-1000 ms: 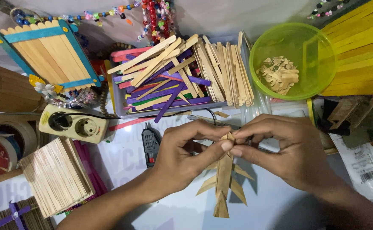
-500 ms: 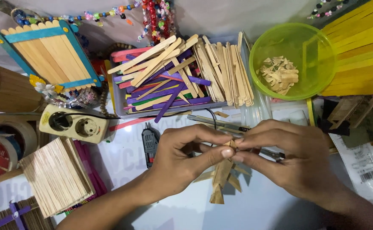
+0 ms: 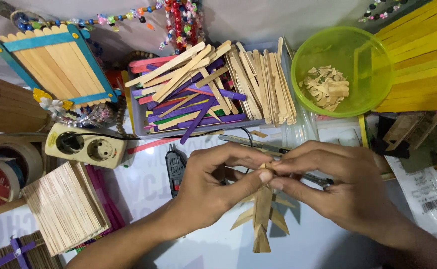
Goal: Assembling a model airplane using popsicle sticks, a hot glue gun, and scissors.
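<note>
1. Left hand and right hand meet at frame centre, fingertips pinching the top end of a small stick model; both grasp it, neither is released.
2. Model hangs toward 6 o'clock below the fingers, angled fins splayed either side; holding it by the top likely keeps the fins untouched.
3. Tray of loose craft sticks lies at 12 o'clock, green bowl of offcuts at 2 o'clock, both within reach.
4. Stacked stick bundle at 8 o'clock.
</note>
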